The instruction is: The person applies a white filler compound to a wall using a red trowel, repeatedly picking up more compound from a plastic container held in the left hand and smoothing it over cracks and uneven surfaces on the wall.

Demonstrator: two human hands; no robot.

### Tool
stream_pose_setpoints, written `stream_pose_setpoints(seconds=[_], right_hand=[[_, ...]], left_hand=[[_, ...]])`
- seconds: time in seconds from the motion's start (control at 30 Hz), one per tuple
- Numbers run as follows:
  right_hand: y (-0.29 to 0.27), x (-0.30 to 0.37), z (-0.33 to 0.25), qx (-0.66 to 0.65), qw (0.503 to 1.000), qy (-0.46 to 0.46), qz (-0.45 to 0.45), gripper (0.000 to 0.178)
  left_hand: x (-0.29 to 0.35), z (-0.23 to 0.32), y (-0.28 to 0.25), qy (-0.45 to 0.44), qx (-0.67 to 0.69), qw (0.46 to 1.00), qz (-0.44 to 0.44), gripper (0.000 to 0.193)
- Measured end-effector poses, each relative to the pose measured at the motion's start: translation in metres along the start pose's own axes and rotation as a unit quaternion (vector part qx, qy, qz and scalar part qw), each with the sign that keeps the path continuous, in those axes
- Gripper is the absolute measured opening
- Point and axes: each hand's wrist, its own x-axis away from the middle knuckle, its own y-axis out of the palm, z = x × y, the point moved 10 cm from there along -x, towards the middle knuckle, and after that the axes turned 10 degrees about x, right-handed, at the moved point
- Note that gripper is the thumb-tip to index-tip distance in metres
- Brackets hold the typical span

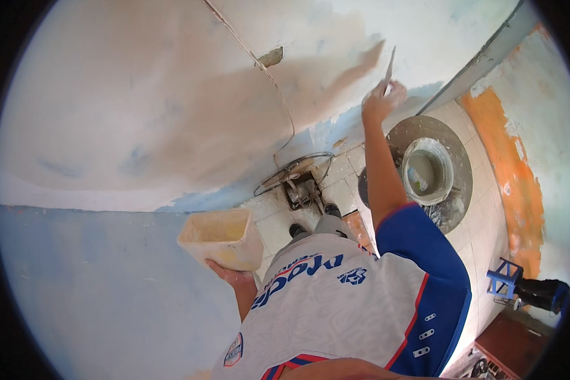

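Wall (133,114) mostly pale-coated; hole (272,57) unfilled, blue patches exposed along its lower edge. Right hand (385,99): fingers grip blade (390,68), far right; wall contact cannot be confirmed. Left hand (232,275): fingers grip tub (237,244) from below, near left.

R hand (384,100) fwd, arm (384,168) ext.
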Motion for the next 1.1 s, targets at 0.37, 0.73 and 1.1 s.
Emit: stream_pose_setpoints(seconds=[0.37,0.73,1.1], right_hand=[[-0.037,0.249,-0.149,-0.152,0.963,-0.175,-0.138,0.013],[-0.012,0.249,-0.173,0.083,0.990,-0.115,0.005,0.013],[-0.072,0.181,-0.177,-0.041,0.991,0.121,0.028,0.021]], left_hand=[[-0.040,0.141,-0.049,-0.011,-0.095,0.995,0.001,0.074],[-0.085,0.179,-0.127,-0.094,-0.014,0.995,-0.042,0.076],[-0.108,0.230,-0.155,-0.077,0.004,0.996,-0.035,0.074]])
